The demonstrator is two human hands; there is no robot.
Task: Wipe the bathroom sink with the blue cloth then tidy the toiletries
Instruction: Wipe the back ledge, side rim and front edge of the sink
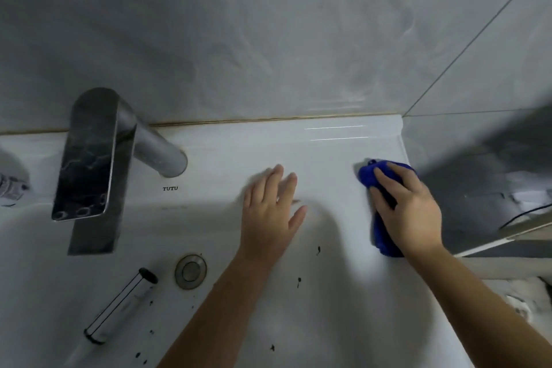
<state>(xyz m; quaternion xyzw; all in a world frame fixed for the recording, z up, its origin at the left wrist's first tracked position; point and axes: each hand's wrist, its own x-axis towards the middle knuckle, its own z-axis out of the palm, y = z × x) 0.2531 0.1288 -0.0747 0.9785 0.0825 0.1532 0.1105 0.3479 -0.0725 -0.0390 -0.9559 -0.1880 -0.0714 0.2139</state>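
The right hand (409, 206) is grasping the blue cloth (369, 176), its fingers (388, 179) lying lightly bent over the bunched fabric and pressing it down. The thumb is hidden, so how it is sitting cannot be told. The cloth is lying on the flat right-hand rim of the white sink (328, 152), close to the edge where the sink is meeting the grey tiled wall (268, 39). One end of the cloth is poking out beyond the fingertips and the other is showing beside the wrist.

The left hand (268, 209) is released, holding nothing. It is lying palm down with fingers straight and slightly spread. The fingertips are resting on the rim behind the basin and the thumb is pointing toward the right hand. The two hands are near each other but apart.

A metal tap (89, 158) is standing to the left, its spout reaching over the basin. Below it, a round metal drain (190, 271) is sitting in the basin. Just to its left a slim tube with a dark cap (119, 308) is lying on its side. Dark specks (318, 249) are dotting the basin around the left forearm. A blurred grey thing (12, 185) is sitting at the far left edge.
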